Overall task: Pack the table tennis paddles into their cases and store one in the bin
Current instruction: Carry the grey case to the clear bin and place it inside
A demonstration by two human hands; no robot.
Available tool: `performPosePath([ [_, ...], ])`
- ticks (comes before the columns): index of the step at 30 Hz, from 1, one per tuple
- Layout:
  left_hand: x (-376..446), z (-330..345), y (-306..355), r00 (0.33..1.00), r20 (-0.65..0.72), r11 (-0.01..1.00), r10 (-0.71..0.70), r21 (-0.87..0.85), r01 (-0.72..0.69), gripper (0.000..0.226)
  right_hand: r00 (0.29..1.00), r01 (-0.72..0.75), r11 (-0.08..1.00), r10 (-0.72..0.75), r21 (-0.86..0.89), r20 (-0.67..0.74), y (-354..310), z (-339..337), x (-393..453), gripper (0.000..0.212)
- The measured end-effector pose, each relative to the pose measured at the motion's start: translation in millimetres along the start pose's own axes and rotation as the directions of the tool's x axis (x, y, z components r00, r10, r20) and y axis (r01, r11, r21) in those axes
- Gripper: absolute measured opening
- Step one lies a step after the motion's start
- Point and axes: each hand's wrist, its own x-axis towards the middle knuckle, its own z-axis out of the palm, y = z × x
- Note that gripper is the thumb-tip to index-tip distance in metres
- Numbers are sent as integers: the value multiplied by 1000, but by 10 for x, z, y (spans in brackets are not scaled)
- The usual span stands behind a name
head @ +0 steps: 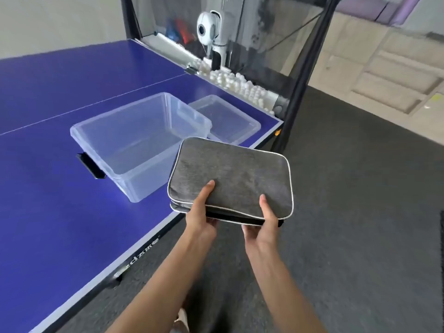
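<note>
I hold a grey fabric paddle case [234, 176] with white piping, flat and closed, over the table's near edge. My left hand [201, 212] grips its near left edge, thumb on top. My right hand [264, 222] grips its near right edge, thumb on top as well. A second case seems to lie under it, though this is unclear. Just left of the case, a clear plastic bin [141, 145] stands on the blue table and looks empty. No paddle is visible.
The bin's clear lid [228, 121] lies behind it near the table's corner. A black latch piece [91, 165] sits at the bin's left. A ball robot [211, 32], net frame and several white balls [240, 84] fill the table's far end. Dark floor lies to the right.
</note>
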Motion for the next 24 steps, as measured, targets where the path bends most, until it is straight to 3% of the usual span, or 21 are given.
performPosePath([
  [5,545,403,542,990,-91,991,106,-68,-112,58,991,-103,995,104,-15,82,10,814,620,51],
  [16,1585,822,1699,957,-151,923,246,-266,-279,51,955,-206,935,257,-288,151,314,2406,1586,52],
  [21,1944,793,2045,928,-268,875,258,-342,-342,42,906,-300,867,390,-399,167,629,2909,1949,51],
  [24,2170,704,2158,893,-368,837,258,-376,-397,35,829,-390,785,527,-481,188,869,3115,2179,53],
])
